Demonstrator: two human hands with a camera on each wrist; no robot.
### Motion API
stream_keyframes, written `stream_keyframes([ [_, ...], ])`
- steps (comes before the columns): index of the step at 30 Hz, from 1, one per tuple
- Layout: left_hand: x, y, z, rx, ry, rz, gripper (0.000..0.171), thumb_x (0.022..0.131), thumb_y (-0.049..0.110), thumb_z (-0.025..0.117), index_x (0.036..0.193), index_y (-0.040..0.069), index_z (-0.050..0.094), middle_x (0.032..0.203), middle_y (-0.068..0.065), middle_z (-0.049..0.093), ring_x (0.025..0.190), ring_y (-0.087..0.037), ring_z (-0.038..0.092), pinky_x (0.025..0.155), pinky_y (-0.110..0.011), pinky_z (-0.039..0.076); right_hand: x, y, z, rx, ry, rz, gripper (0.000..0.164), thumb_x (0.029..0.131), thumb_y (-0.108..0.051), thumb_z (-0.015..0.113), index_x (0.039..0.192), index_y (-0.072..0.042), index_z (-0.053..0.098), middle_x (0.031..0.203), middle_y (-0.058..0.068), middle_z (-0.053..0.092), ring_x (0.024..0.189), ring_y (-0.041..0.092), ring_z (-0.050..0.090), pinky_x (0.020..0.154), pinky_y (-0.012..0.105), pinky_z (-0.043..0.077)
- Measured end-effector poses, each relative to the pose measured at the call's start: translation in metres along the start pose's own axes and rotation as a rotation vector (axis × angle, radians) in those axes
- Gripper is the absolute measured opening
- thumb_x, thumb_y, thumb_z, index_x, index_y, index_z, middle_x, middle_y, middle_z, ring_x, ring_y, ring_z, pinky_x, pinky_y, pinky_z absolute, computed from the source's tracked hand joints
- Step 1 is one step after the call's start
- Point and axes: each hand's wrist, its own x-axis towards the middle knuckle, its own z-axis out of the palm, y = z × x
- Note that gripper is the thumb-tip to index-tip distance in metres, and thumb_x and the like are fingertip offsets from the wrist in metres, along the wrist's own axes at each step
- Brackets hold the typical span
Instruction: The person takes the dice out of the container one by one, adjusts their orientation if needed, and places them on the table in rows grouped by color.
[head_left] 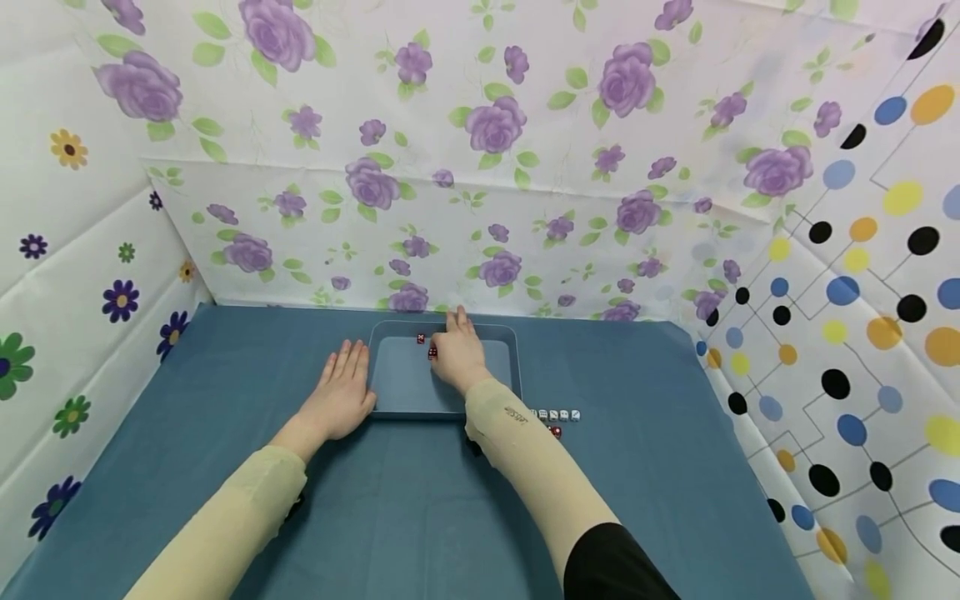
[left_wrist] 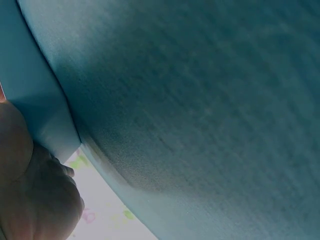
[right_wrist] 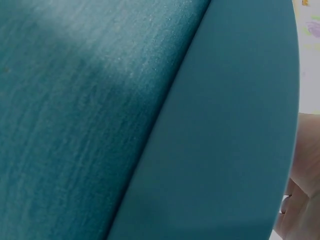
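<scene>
A shallow blue-grey tray [head_left: 412,408] lies near the back of the table. Inside it, my right hand [head_left: 459,354] pinches a dark red die [head_left: 432,353] between thumb and forefinger, its other fingers stretched toward the back rim. Another red die [head_left: 421,338] sits just behind and to the left of it. My left hand [head_left: 341,400] lies beside the tray's left wall, fingers straight and thumb at the rim. The left wrist view shows part of the left hand [left_wrist: 37,195] against the tray wall. Part of the right hand [right_wrist: 305,175] appears beyond the rim in the right wrist view.
Right of the tray, a row of several white dice [head_left: 564,415] stands on the blue cloth [head_left: 622,492]. A red die [head_left: 556,432] is in front of them, partly behind my right forearm. Patterned sheets hang at the back [head_left: 465,225], left and right.
</scene>
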Motion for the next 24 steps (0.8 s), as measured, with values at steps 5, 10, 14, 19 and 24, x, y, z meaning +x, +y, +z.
stream_keyframes([
  [5, 0.0004, 0.0, -0.0007, -0.003, -0.002, -0.003, 0.075, 0.112, 0.022, 0.044, 0.166, -0.014, 0.007, 0.175, -0.032, 0.002, 0.162, -0.046, -0.008, 0.13, -0.06, -0.003, 0.0008, 0.0006, 0.0009, -0.006, 0.008, -0.009, 0.016, 0.101, -0.028, 0.071, 0.109, -0.019, 0.082, 0.17, 0.022, 0.034, 0.163, 0.041, 0.014, 0.13, 0.045, 0.022],
  [10, 0.0014, -0.0017, -0.0001, -0.017, 0.004, -0.002, 0.075, 0.111, 0.022, 0.045, 0.166, -0.014, 0.007, 0.175, -0.032, 0.002, 0.162, -0.046, -0.009, 0.13, -0.059, -0.004, -0.0008, 0.0004, -0.0007, -0.015, 0.019, -0.031, 0.018, 0.104, -0.029, 0.069, 0.108, -0.018, 0.083, 0.17, 0.021, 0.035, 0.163, 0.039, 0.016, 0.13, 0.044, 0.022],
  [14, 0.002, -0.0019, 0.0014, -0.027, 0.009, 0.005, 0.075, 0.11, 0.021, 0.045, 0.166, -0.014, 0.008, 0.175, -0.032, 0.003, 0.162, -0.046, -0.009, 0.13, -0.058, -0.005, -0.0022, 0.0004, -0.0014, -0.035, 0.013, -0.038, 0.017, 0.105, -0.031, 0.07, 0.105, -0.019, 0.083, 0.171, 0.019, 0.035, 0.163, 0.039, 0.016, 0.13, 0.044, 0.022],
  [19, 0.0018, -0.0016, 0.0017, -0.023, 0.005, 0.007, 0.076, 0.111, 0.022, 0.046, 0.166, -0.014, 0.008, 0.175, -0.032, 0.003, 0.162, -0.046, -0.008, 0.13, -0.059, -0.003, -0.0033, 0.0009, -0.001, -0.029, -0.007, -0.048, 0.018, 0.104, -0.035, 0.073, 0.111, -0.022, 0.083, 0.172, 0.018, 0.033, 0.163, 0.039, 0.014, 0.13, 0.045, 0.021],
  [24, 0.0015, -0.0016, 0.0009, -0.017, 0.007, 0.009, 0.076, 0.111, 0.023, 0.045, 0.166, -0.014, 0.007, 0.175, -0.031, 0.002, 0.162, -0.046, -0.009, 0.13, -0.059, -0.004, -0.0017, 0.004, 0.0006, -0.006, -0.002, -0.054, 0.017, 0.102, -0.037, 0.075, 0.11, -0.025, 0.084, 0.172, 0.016, 0.033, 0.163, 0.04, 0.012, 0.13, 0.045, 0.021],
])
